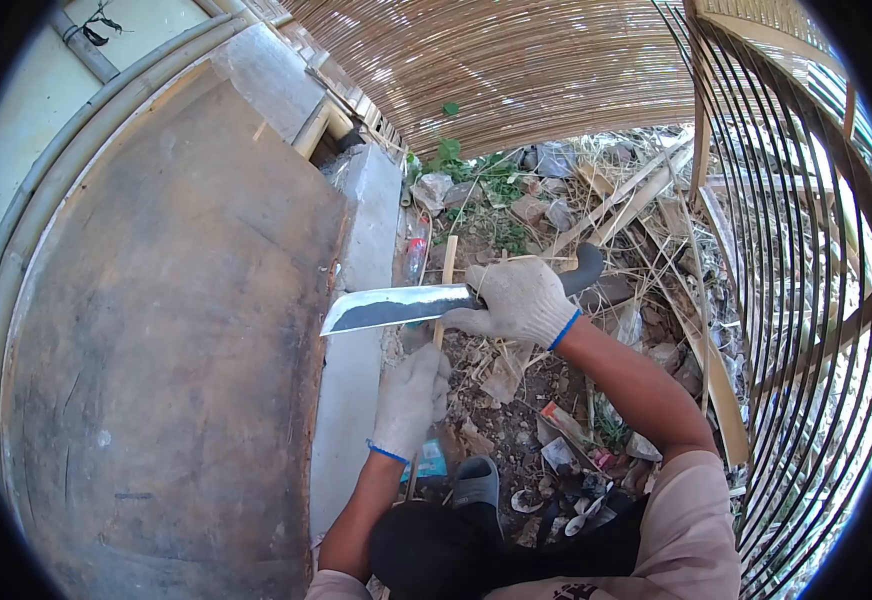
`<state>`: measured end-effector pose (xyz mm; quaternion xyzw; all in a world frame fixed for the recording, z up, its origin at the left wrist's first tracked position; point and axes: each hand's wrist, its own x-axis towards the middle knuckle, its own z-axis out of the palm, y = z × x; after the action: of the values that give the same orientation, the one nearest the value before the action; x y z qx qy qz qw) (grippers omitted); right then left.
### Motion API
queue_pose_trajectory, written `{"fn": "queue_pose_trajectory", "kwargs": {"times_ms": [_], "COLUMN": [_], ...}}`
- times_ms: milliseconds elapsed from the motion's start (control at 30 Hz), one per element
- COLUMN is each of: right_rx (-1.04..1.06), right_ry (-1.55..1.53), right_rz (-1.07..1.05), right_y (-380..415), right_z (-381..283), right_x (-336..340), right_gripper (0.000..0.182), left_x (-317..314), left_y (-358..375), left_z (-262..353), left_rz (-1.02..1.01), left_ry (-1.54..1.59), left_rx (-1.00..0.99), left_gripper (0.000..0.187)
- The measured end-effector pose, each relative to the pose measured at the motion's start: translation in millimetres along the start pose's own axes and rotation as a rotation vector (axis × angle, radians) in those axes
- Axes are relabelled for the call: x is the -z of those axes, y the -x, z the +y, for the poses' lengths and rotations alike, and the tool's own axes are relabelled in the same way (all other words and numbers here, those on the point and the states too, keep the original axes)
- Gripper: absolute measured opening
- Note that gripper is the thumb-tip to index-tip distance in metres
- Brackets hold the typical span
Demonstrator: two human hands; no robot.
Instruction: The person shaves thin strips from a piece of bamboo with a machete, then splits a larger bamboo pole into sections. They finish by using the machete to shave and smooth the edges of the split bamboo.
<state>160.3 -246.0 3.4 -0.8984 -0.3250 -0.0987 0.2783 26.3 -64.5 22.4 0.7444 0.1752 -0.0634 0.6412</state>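
Observation:
My right hand (521, 300), in a white knit glove with a blue cuff, is closed round the dark curved handle of a machete (396, 306). The broad blade points left, its tip over the edge of the concrete ledge. Below it, my left hand (411, 400), gloved the same way, is closed round a narrow bamboo strip (449, 262). The strip stands out above that hand and passes behind the machete near my right hand. Its lower part shows beneath my left wrist. The left fingertips are partly hidden.
A large worn wooden board (176, 350) lies on the left beside a concrete ledge (346, 410). A woven bamboo screen (516, 70) closes off the back; a slatted frame (806, 250) curves along the right. Rubble, bamboo scraps and a plastic bottle (416, 250) litter the ground near my shoe (476, 482).

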Motion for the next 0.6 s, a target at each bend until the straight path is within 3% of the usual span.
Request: {"fn": "queue_pose_trajectory", "kwargs": {"times_ms": [300, 533, 600], "right_rx": [0.000, -0.036, -0.446], "right_ry": [0.010, 0.099, -0.107], "right_rz": [0.103, 0.298, 0.401], "right_y": [-8.1, -24.0, -33.3], "right_z": [6.1, 32.2, 59.9], "right_x": [8.1, 25.0, 36.9], "right_gripper": [0.070, 0.069, 0.068], "left_x": [-0.8, -3.2, -1.2], "left_y": [-1.5, 2.3, 5.2], "left_z": [1.2, -3.5, -6.2], "left_rz": [0.011, -0.054, -0.083], "left_ry": [0.031, 0.038, 0.047], "left_rx": [0.004, 0.002, 0.045], "left_gripper": [0.038, 0.037, 0.037]}}
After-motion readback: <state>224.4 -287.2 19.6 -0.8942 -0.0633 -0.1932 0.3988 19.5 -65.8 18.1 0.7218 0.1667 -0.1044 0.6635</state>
